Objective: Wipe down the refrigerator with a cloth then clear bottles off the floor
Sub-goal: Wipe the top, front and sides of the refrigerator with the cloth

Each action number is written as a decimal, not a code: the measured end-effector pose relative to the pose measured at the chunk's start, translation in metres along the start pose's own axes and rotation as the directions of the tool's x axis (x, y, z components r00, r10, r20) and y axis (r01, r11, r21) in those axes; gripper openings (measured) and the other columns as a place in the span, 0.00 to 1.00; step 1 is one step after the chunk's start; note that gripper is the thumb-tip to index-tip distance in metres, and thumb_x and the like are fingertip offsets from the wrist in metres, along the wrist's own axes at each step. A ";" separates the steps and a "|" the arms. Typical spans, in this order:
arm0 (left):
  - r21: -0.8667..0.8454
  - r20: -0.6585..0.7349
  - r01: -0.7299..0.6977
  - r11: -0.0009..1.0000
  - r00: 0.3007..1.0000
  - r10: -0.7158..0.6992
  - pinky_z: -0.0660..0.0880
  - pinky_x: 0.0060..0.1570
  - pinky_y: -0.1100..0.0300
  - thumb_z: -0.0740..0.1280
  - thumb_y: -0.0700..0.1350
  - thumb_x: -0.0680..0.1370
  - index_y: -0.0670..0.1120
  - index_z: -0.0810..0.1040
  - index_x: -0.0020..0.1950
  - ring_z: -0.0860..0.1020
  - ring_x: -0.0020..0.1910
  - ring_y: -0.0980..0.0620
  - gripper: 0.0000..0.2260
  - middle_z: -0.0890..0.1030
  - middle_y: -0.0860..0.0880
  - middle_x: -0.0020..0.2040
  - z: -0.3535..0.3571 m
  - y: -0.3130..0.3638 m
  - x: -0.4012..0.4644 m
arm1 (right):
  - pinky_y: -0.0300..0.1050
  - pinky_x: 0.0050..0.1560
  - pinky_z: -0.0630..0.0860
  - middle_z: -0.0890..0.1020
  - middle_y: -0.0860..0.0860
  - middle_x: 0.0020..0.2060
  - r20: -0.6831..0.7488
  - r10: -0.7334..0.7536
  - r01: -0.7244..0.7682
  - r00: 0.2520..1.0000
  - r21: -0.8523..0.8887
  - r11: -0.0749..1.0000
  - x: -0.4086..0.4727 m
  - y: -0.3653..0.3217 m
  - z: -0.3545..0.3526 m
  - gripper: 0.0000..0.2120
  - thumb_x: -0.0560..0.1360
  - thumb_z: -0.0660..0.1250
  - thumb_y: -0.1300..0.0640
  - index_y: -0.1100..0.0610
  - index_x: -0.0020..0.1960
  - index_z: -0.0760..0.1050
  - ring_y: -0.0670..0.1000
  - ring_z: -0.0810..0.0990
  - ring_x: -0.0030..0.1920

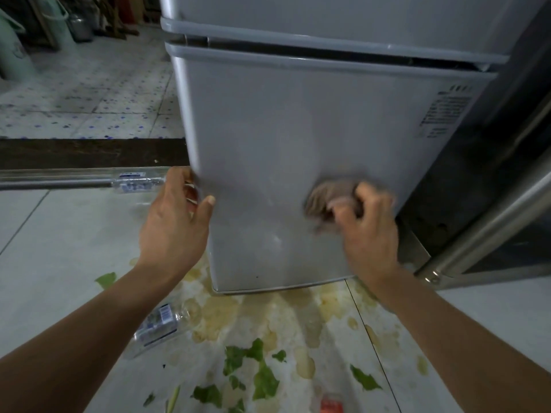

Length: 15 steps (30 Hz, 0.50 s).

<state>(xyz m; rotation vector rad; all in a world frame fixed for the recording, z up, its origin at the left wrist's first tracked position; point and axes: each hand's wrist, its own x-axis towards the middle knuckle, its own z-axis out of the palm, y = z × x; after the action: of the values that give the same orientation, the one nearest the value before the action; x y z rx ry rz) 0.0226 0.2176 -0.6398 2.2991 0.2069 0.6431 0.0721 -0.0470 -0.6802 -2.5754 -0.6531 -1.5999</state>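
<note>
I'm on the wiping step: my right hand (368, 231) bunches the cloth (328, 201) low on the fridge (283, 138) door while my left hand (176, 222) grips its left edge. Next, the unwiped door (bottles (158, 326) wait below it).

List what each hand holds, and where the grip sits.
Right hand grips the bunched cloth, pressed to the refrigerator door. Left hand holds that door's left edge.
</note>
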 end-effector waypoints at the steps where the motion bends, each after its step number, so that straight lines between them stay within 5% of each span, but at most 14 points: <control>1: -0.002 -0.001 -0.001 1.000 1.000 0.001 0.72 0.46 0.51 0.64 0.47 0.77 0.49 0.65 0.58 0.76 0.47 0.47 0.12 0.76 0.50 0.50 0.000 0.000 0.000 | 0.50 0.33 0.76 0.66 0.58 0.53 0.138 -0.084 0.080 0.987 0.036 0.996 -0.017 0.002 0.000 0.17 0.67 0.73 0.66 0.55 0.50 0.69 0.59 0.68 0.46; 3: -0.018 0.000 -0.005 1.000 1.000 0.005 0.70 0.45 0.53 0.64 0.46 0.77 0.49 0.66 0.57 0.76 0.46 0.48 0.12 0.76 0.51 0.48 0.000 0.000 0.001 | 0.50 0.29 0.78 0.65 0.57 0.51 0.381 -0.200 0.160 0.903 0.133 0.978 -0.036 0.009 -0.003 0.25 0.55 0.80 0.66 0.56 0.48 0.73 0.59 0.65 0.45; 5: -0.054 0.005 -0.007 0.999 1.000 0.007 0.68 0.44 0.56 0.65 0.45 0.77 0.50 0.66 0.56 0.76 0.44 0.49 0.11 0.76 0.52 0.47 0.000 -0.001 0.000 | 0.50 0.30 0.79 0.66 0.57 0.51 0.430 -0.092 0.035 0.898 0.139 0.990 -0.033 0.010 -0.007 0.26 0.57 0.79 0.65 0.58 0.50 0.71 0.61 0.70 0.46; 9: -0.045 0.013 -0.008 0.999 1.000 0.008 0.69 0.45 0.56 0.66 0.45 0.76 0.50 0.66 0.58 0.76 0.47 0.51 0.14 0.77 0.51 0.52 0.002 -0.005 -0.005 | 0.52 0.37 0.78 0.71 0.66 0.52 0.165 0.257 -0.275 0.952 0.099 0.956 0.012 0.014 -0.020 0.08 0.75 0.64 0.64 0.63 0.53 0.69 0.64 0.76 0.42; 12: 0.007 0.040 0.040 0.999 0.998 -0.040 0.73 0.49 0.51 0.66 0.45 0.76 0.47 0.68 0.59 0.76 0.52 0.48 0.13 0.77 0.47 0.55 0.009 -0.014 -0.010 | 0.41 0.46 0.72 0.69 0.65 0.56 0.021 0.371 -0.371 0.928 0.098 0.923 0.032 0.025 -0.021 0.08 0.77 0.60 0.60 0.60 0.56 0.65 0.60 0.74 0.49; 15: 0.044 0.055 0.034 0.998 0.998 -0.036 0.72 0.47 0.51 0.64 0.45 0.77 0.48 0.68 0.52 0.76 0.49 0.46 0.07 0.78 0.47 0.50 0.016 -0.020 -0.012 | 0.46 0.52 0.74 0.70 0.66 0.55 -0.084 0.415 -0.412 0.906 0.058 0.909 0.024 0.021 -0.005 0.08 0.79 0.58 0.64 0.57 0.56 0.63 0.62 0.74 0.53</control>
<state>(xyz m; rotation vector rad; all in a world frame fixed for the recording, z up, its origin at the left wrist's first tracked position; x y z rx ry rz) 0.0207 0.2184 -0.6684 2.3459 0.2360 0.5605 0.0852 -0.0597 -0.6533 -2.3777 -0.1109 -1.5309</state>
